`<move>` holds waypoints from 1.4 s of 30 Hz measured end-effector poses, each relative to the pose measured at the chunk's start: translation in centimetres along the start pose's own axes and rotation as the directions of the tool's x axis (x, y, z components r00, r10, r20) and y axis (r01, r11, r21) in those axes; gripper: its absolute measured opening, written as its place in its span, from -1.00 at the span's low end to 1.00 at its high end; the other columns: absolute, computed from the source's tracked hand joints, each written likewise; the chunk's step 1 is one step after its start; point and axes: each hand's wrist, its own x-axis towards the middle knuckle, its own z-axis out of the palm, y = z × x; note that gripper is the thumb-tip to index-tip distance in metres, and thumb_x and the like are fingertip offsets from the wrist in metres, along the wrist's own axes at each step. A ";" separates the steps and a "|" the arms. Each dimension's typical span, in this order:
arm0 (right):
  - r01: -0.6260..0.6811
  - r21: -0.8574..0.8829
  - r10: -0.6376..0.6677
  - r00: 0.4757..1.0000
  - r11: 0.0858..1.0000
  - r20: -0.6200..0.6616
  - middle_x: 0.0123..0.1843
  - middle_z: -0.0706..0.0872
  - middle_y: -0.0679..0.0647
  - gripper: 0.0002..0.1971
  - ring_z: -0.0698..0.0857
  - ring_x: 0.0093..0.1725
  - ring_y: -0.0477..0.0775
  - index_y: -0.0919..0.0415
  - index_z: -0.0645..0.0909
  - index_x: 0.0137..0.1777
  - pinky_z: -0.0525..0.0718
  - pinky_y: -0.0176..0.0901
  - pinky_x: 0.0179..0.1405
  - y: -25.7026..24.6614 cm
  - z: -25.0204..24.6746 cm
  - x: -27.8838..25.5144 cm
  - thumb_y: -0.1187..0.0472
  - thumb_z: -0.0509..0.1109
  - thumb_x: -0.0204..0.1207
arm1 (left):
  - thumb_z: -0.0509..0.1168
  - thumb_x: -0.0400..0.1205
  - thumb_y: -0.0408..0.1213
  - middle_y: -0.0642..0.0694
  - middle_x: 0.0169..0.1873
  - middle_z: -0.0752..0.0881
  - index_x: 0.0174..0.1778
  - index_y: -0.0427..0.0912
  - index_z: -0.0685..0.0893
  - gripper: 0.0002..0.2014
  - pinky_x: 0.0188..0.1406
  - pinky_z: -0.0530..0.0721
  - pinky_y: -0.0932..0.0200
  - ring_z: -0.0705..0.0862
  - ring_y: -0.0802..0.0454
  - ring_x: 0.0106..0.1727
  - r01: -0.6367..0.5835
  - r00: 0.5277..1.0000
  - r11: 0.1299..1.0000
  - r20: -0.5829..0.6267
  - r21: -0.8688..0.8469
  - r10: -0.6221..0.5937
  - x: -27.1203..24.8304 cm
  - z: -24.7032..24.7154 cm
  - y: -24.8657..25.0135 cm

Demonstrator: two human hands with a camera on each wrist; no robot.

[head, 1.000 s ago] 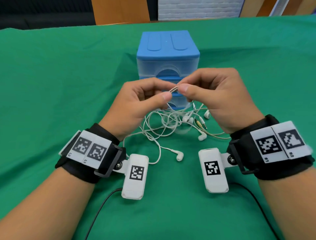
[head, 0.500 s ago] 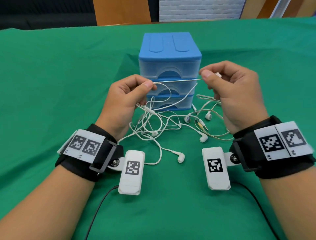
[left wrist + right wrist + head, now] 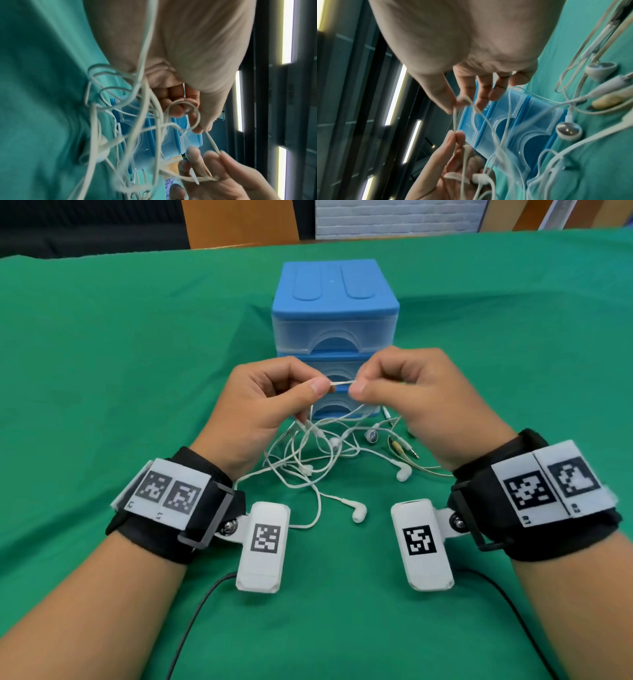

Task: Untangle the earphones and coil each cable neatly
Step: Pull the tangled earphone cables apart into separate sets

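- Head view: the left hand [image 3: 263, 402] and the right hand [image 3: 421, 402] are raised above the green table [image 3: 120, 354], thumbs close together. Each one pinches the same short stretch of white cable [image 3: 342, 384] between thumb and forefinger.
- Below the hands, the earphones [image 3: 308, 460] are a loose knot of white wires on the cloth, with several earbuds and a gold-coloured plug [image 3: 404, 448] lying around it. No coil is visible anywhere, so I judge the task is at its early part: the untangling is in progress and all the coiling is left.
- The blue drawer box [image 3: 335, 313] stands just behind the hands. The drawers that show look closed, and I cannot tell what is inside.
- Left wrist view: many loops hang from the left hand [image 3: 188, 54] and cross each other in front of the box. The fingertips [image 3: 199, 129] pinch the cable, which runs straight to the other hand.
- Right wrist view: the right hand [image 3: 462, 47] pinches a small bend of cable at its thumb tip. Two earbuds [image 3: 569, 130] and the plug rest on the cloth beside the box.
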 end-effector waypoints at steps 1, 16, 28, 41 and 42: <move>-0.030 0.110 0.036 0.998 0.993 -0.046 -0.26 0.64 0.22 -0.84 0.56 -0.25 -0.06 0.08 0.66 -0.41 0.48 -0.30 -0.15 -0.1 -0.2 0.1 0.14 0.43 0.38 | 0.47 0.58 -0.34 0.03 -0.46 0.67 -0.18 -0.26 0.76 -0.93 -0.32 0.54 0.29 0.52 0.09 -0.42 0.010 1.000 1.000 -0.008 -0.008 -0.010 0.0 -0.1 -0.1; 0.057 0.656 0.110 0.971 0.753 -0.211 -0.53 0.23 0.00 -0.75 0.25 -0.52 0.06 0.16 0.39 -0.33 0.52 -0.10 -0.33 0.0 -1.3 0.1 0.24 0.35 0.54 | 0.43 0.45 -0.12 -0.05 -0.24 0.76 -0.36 -0.01 0.69 -0.89 -0.13 0.56 0.28 0.58 -0.01 -0.14 0.119 0.992 0.993 0.052 -0.019 -0.118 0.0 -0.5 -0.2; -0.077 0.571 0.164 0.981 0.818 -0.103 -0.37 0.52 0.17 -0.83 0.63 -0.39 0.16 0.17 0.43 -0.07 0.79 0.18 -0.15 -0.2 -0.6 0.1 0.24 0.18 0.79 | 0.42 0.62 -0.30 -0.09 -0.31 0.78 -0.09 -0.27 0.77 -0.90 -0.25 0.61 0.26 0.66 0.08 -0.32 0.123 0.992 0.992 0.002 0.009 -0.123 -0.2 -0.2 -0.4; 0.276 0.650 0.023 0.911 0.708 -0.412 -0.43 0.23 0.10 -0.81 0.22 -0.53 0.05 0.16 0.36 -0.09 0.48 -0.15 -0.46 -1.3 0.0 0.0 0.28 0.12 0.80 | 0.15 0.77 -0.25 -0.05 -0.42 0.62 -0.18 -0.20 0.54 -0.78 -0.10 0.69 0.17 0.69 -0.04 -0.29 0.171 0.979 0.979 0.127 -0.111 -0.157 -0.1 0.2 0.3; 0.280 0.640 0.025 0.905 0.716 -0.424 -0.43 0.23 0.10 -0.82 0.21 -0.53 0.05 0.16 0.36 -0.09 0.46 -0.17 -0.48 -1.3 0.0 0.0 0.27 0.13 0.80 | 0.13 0.76 -0.24 -0.06 -0.39 0.65 -0.20 -0.19 0.51 -0.78 -0.09 0.69 0.16 0.70 -0.05 -0.26 0.180 0.975 0.977 0.153 -0.116 -0.161 -0.1 0.3 0.3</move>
